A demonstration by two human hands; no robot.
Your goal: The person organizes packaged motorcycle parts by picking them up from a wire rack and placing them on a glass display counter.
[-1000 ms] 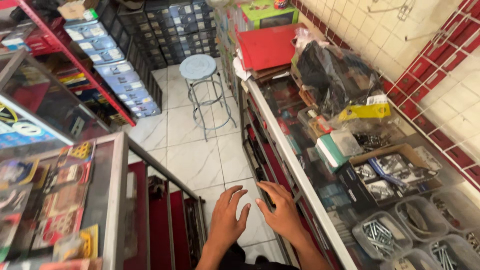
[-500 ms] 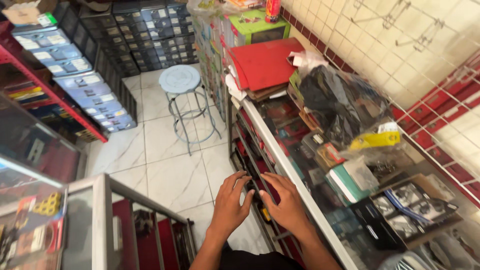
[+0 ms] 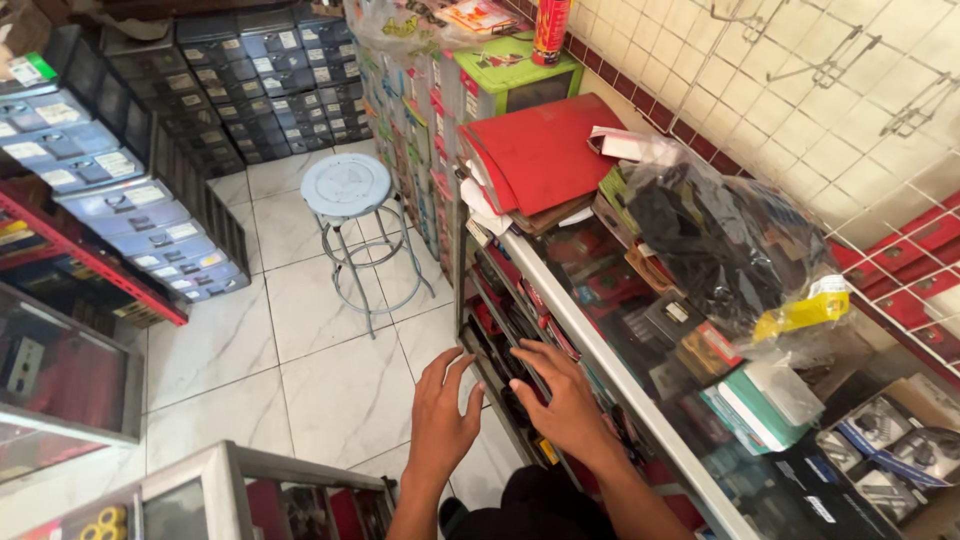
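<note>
Two hands out before me, both empty. My left hand (image 3: 441, 418) hangs over white floor tiles (image 3: 300, 340), fingers spread wide, gripping nothing, just beside open front of glass display counter (image 3: 600, 330). My right hand (image 3: 566, 400) flat, fingers splayed, fingertips reaching into counter's shelves (image 3: 505, 330) among dark packaged goods; whether touching them, cannot tell. On counter top: red folder (image 3: 545, 150), clear plastic bag of black items (image 3: 725, 245). Round grey stool (image 3: 347, 187) stands well apart on tiles, near stacked drawer bins (image 3: 130, 190)
</note>
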